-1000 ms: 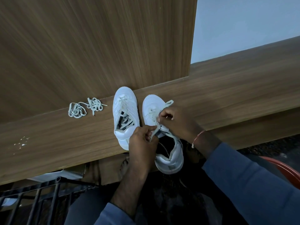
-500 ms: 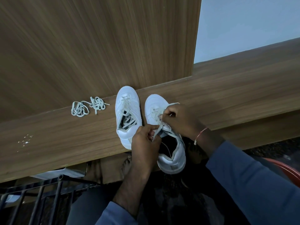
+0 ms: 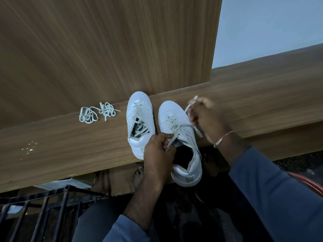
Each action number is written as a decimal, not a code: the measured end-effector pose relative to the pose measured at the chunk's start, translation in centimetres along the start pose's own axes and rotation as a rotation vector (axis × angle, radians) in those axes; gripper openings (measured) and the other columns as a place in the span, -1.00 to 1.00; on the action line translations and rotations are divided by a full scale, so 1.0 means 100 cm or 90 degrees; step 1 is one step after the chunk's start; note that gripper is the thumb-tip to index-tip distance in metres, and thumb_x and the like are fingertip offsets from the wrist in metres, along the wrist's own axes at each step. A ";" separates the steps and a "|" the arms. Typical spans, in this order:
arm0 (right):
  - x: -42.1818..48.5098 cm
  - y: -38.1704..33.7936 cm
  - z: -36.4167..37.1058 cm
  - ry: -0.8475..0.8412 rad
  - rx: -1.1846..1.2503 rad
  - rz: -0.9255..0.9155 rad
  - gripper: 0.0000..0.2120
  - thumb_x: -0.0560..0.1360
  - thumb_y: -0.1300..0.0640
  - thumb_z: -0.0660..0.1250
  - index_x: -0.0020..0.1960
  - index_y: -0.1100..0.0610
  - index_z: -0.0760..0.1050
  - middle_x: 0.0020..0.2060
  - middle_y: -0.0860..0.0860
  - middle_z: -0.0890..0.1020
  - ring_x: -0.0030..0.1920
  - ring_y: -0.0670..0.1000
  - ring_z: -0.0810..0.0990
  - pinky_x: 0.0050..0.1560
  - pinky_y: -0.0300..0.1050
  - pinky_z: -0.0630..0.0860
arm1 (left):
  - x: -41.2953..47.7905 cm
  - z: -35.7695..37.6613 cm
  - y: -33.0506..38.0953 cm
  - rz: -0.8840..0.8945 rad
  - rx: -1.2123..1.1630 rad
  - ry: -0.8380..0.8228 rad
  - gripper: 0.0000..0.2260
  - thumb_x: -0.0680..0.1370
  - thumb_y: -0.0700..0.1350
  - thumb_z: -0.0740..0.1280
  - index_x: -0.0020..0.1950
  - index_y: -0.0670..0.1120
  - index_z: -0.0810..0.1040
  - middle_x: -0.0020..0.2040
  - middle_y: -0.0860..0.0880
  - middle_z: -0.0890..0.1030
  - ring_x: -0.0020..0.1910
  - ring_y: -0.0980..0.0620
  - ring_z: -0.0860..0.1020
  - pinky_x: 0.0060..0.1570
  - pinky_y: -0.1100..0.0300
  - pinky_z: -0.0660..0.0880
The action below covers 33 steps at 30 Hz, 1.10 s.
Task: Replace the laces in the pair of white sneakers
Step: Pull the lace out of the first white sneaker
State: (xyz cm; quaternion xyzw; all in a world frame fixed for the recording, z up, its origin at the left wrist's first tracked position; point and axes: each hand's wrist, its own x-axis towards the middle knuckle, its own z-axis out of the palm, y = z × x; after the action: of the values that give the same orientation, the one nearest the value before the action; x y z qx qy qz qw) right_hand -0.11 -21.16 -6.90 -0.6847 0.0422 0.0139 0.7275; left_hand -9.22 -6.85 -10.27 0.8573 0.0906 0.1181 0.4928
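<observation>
Two white sneakers stand side by side on a wooden ledge [image 3: 61, 145], toes pointing away from me. The left sneaker [image 3: 139, 119] is loosely laced. The right sneaker [image 3: 176, 119] hangs its heel over the ledge's front edge. My left hand [image 3: 159, 152] pinches one end of that shoe's lace [image 3: 174, 127] beside the tongue. My right hand [image 3: 204, 116] grips the other end, pulled out to the right of the shoe, and its tip sticks up above my fingers. Two loose grey-white laces [image 3: 97, 112] lie bunched on the ledge to the left.
A tall wooden panel [image 3: 104, 49] rises right behind the shoes, with a pale wall [image 3: 271, 28] to its right. Small white specks [image 3: 29, 147] mark the ledge at left. A black metal rack [image 3: 43, 206] sits below left, an orange-red rim [image 3: 307, 182] at lower right.
My right hand has drawn its lace end out from over the right sneaker to its right side. My left hand keeps its pinch near the tongue.
</observation>
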 end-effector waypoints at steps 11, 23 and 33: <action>-0.007 0.003 -0.008 -0.227 -0.103 0.102 -0.88 0.63 0.16 0.21 -0.05 0.18 0.44 -0.31 0.13 0.62 -0.44 0.03 0.55 -0.43 -0.16 0.48 | -0.001 0.001 0.002 -0.037 -0.025 -0.007 -0.71 0.43 -0.28 0.39 0.03 0.06 0.56 -0.18 -0.05 0.57 -0.27 0.06 0.53 -0.23 0.29 0.47; -0.015 0.011 -0.006 -0.175 -0.450 -0.126 -0.76 0.51 0.10 0.36 0.17 0.03 0.53 -0.06 -0.11 0.61 -0.07 -0.11 0.62 -0.07 -0.25 0.48 | -0.002 0.002 0.000 0.034 0.049 0.030 -0.65 0.45 -0.27 0.37 0.21 0.00 0.62 -0.20 0.08 0.45 -0.25 0.16 0.49 -0.19 0.38 0.40; -0.037 0.011 -0.002 -0.223 -0.492 -0.161 -0.72 0.37 0.19 0.42 0.07 0.10 0.54 -0.01 -0.02 0.62 0.02 -0.04 0.59 0.07 -0.05 0.54 | 0.005 -0.002 0.013 -0.202 -0.238 -0.019 -0.83 0.58 -0.13 0.26 -0.03 -0.04 0.66 -0.17 0.00 0.69 -0.16 0.08 0.63 -0.13 0.18 0.53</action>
State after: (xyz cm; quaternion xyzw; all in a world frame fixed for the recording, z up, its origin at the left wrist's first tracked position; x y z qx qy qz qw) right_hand -3.87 -21.11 -7.69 -0.8935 -0.1741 0.0555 0.4102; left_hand -8.75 -7.20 -8.99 0.7280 0.1936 0.0408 0.6564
